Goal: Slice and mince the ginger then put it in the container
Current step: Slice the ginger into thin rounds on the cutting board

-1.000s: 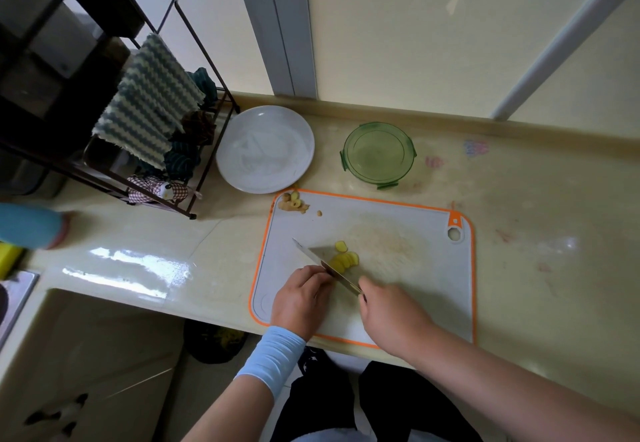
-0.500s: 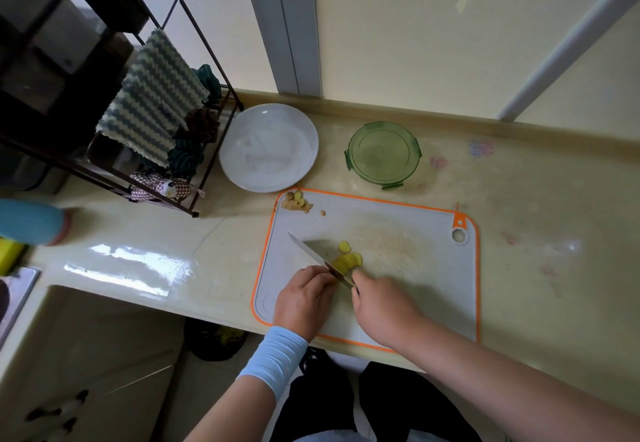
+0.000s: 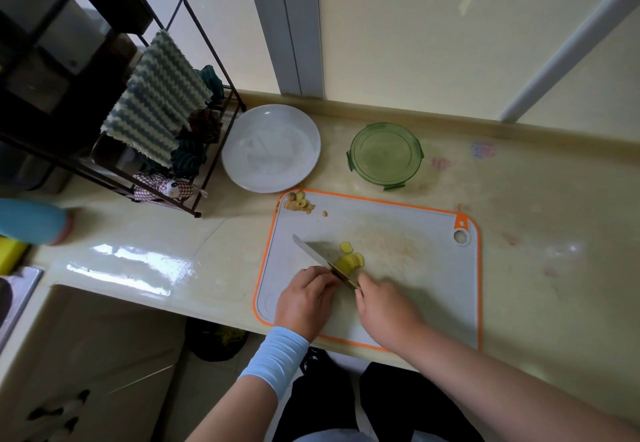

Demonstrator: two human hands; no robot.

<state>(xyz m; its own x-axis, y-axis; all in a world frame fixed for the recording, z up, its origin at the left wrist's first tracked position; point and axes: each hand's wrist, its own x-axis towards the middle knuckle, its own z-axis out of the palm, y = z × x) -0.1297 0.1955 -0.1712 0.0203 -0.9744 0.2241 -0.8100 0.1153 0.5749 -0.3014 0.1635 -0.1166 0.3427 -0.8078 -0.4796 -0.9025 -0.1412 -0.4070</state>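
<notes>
The grip of the right hand (image 3: 384, 310) wraps the knife (image 3: 317, 254) handle; the left hand (image 3: 304, 299) curls at the blade's near side, contents hidden; ginger slices (image 3: 350, 261) lie just beyond.

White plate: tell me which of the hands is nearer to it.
Left. The left hand, holding the ginger on the cutting board, lies nearly straight in front of the plate; the right hand, gripping the knife, sits farther right.

Board (image 3: 415, 286) right half bare; open counter (image 3: 536, 268) strip from there to container (image 3: 385, 155). Knife (image 3: 311, 251), slices (image 3: 351, 261), left hand (image 3: 304, 303) and right hand (image 3: 384, 313) crowd board's near-left. Plate (image 3: 270, 147) just left of container, rack (image 3: 221, 157) beyond it.
</notes>
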